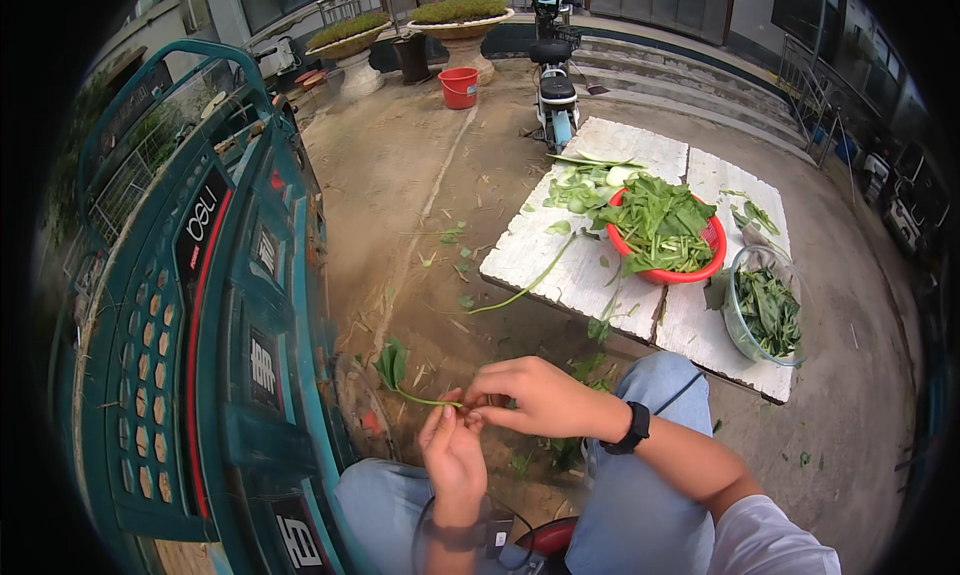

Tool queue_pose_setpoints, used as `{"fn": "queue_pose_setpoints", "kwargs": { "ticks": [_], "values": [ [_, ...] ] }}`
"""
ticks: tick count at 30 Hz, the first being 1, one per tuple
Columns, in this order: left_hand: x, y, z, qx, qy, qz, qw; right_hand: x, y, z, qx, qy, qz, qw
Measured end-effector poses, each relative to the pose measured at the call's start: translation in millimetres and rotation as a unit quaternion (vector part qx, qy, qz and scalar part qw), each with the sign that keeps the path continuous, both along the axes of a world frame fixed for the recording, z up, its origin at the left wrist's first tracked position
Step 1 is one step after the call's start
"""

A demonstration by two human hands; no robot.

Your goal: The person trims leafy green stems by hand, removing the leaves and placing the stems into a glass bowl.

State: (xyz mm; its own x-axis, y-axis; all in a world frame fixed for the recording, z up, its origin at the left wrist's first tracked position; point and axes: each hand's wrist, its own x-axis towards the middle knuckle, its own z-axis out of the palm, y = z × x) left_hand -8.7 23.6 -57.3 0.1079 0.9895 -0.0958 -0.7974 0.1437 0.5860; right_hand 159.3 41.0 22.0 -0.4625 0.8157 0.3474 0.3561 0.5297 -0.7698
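Note:
In front of my knees, my left hand (pixel 455 460) pinches a thin green leaf stem (pixel 418 399) between thumb and fingertips. A single leaf (pixel 392 363) hangs from the stem's far end, out to the left. My right hand (pixel 540 395) meets the left one, its fingers bent and closed around the near end of the same stem. The fingers partly hide that end. A red plastic basket (pixel 718 245) heaped with leafy greens (pixel 665 220) stands on a white board table (pixel 570 265). To its right is a clear bowl (pixel 738 310) of darker leaves (pixel 768 310).
A green cargo tricycle (pixel 260 305) stands close on my left. Cut pale vegetables (pixel 590 187) and a long stem (pixel 530 283) lie on the table. Leaf scraps litter the ground. Farther off are a red bucket (pixel 458 89), an electric scooter (pixel 556 93), planters (pixel 460 35) and steps (pixel 690 90).

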Motion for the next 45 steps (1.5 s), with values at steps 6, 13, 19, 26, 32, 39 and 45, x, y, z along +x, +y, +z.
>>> {"fn": "queue_pose_setpoints", "kwargs": {
  "ticks": [6, 13, 19, 26, 32, 39, 45],
  "values": [
    [4, -5, 5, -0.001, -0.035, -0.011, 0.999, -12, -8, -4, 0.085, -0.007, -0.065, 0.994],
    [2, -4, 11, 0.034, 0.131, 0.034, 0.990, -11, -9, -9, 0.111, -0.039, -0.068, 0.991],
    [4, -6, 22, 0.054, 0.229, 0.053, 0.970, -10, -12, -9, 0.127, -0.058, -0.075, 0.987],
    [5, -4, 13, 0.078, 0.233, 0.024, 0.969, -7, -15, -20, 0.067, 0.043, -0.098, 0.992],
    [12, -7, 19, 0.076, 0.216, 0.077, 0.970, -3, -17, -23, -0.018, 0.110, -0.116, 0.987],
    [12, -10, 26, 0.181, 0.415, 0.124, 0.883, 1, -20, -24, -0.070, 0.120, -0.110, 0.984],
    [10, -8, 31, 0.247, 0.478, 0.111, 0.836, 2, -21, -23, -0.068, 0.149, -0.124, 0.979]
  ]
}}
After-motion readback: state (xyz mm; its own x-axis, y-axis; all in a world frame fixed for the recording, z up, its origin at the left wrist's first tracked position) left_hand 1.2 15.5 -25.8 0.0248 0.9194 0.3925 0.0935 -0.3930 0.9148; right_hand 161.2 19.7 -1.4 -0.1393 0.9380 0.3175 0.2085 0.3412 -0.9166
